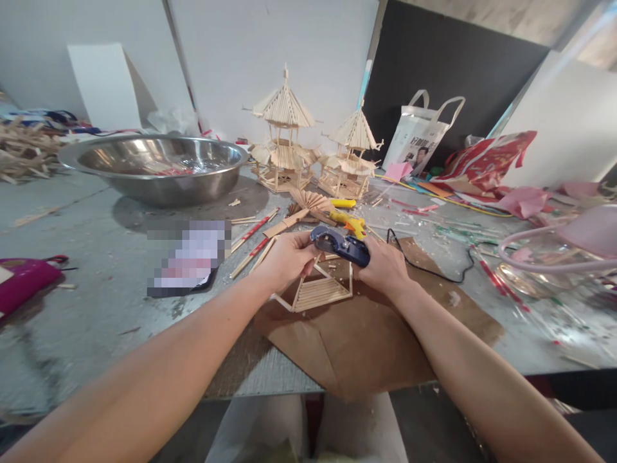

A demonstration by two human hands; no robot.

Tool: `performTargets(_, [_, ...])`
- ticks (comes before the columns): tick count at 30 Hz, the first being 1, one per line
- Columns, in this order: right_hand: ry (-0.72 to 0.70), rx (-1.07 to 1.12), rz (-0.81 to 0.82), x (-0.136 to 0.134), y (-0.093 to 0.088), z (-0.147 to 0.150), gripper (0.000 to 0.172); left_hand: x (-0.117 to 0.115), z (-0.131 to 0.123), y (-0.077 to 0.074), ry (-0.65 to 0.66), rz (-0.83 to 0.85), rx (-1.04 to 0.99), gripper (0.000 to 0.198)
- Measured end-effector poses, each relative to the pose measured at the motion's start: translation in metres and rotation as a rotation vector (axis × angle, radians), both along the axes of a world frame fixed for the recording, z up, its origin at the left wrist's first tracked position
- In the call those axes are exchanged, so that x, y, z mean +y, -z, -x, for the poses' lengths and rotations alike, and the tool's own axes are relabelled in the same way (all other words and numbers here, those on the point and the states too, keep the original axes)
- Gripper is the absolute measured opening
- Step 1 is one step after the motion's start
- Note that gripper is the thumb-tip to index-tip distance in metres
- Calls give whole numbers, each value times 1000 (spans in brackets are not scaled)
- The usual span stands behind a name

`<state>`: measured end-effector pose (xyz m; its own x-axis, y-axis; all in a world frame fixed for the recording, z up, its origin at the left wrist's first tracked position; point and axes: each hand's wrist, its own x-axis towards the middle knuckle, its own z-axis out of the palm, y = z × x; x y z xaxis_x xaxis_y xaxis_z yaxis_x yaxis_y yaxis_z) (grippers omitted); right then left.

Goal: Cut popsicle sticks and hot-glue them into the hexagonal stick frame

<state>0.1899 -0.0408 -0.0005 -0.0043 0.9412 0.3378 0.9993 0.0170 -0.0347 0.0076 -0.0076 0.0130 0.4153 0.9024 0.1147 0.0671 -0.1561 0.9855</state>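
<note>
My right hand [384,265] is wrapped round the handles of a dark blue hand cutter [341,244], which is held above the brown paper sheet [380,341]. At the cutter's head my left hand [288,260] is closed in a pinch; what lies between its fingertips is too small and covered to make out. Below both hands, a flat frame of thin wooden sticks [322,294] rests on the paper, partly filled with sticks side by side. Just beyond the cutter lies a yellow glue gun [351,222] with a black cord.
Two wooden stick pavilions [284,154] stand at the back. A steel basin [159,186] is at the left, behind a phone [190,260]. Loose sticks [250,247] lie beside my left hand. A white bag [414,138], red bag [482,164] and plastic scraps fill the right.
</note>
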Motion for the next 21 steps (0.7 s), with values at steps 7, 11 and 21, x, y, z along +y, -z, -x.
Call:
performTargets(7, [55,-17,23,-3,0,1,27,0,1,-2,-1,-7,21,18])
performTargets(11, [65,-15,42,-3,-1,3,27,1,1,0,1,-15,26,18])
performTargets(21, [88,-47,67,-4,-4,4,27,3,1,2,31,58,-41,19])
